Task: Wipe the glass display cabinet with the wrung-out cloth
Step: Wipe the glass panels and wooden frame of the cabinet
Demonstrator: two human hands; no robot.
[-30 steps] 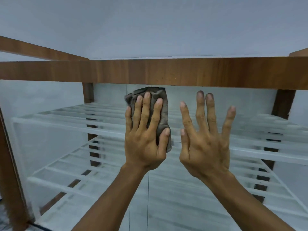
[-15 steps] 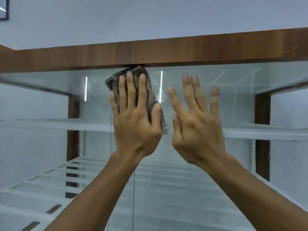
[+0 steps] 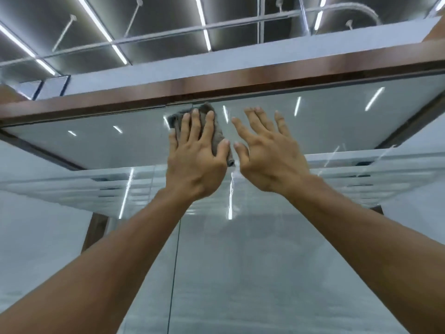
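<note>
Shop or showroom, wood-framed glass display cabinet [image 3: 265, 74], glass shelves [image 3: 375, 160], ceiling strip lights [image 3: 202, 20], exposed pipes [image 3: 168, 34]

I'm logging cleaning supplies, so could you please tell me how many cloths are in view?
1: a grey cloth under the left hand, pressed on the glass below the wooden top rail; none visible elsewhere.

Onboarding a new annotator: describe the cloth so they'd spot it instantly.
Find the brown wooden rail running across the top; the glass front sits just below it. The cloth is the crumpled grey-brown rag pressed against that glass under the left hand, nearly reaching the rail. The right hand beside it is bare, fingers spread.
</note>
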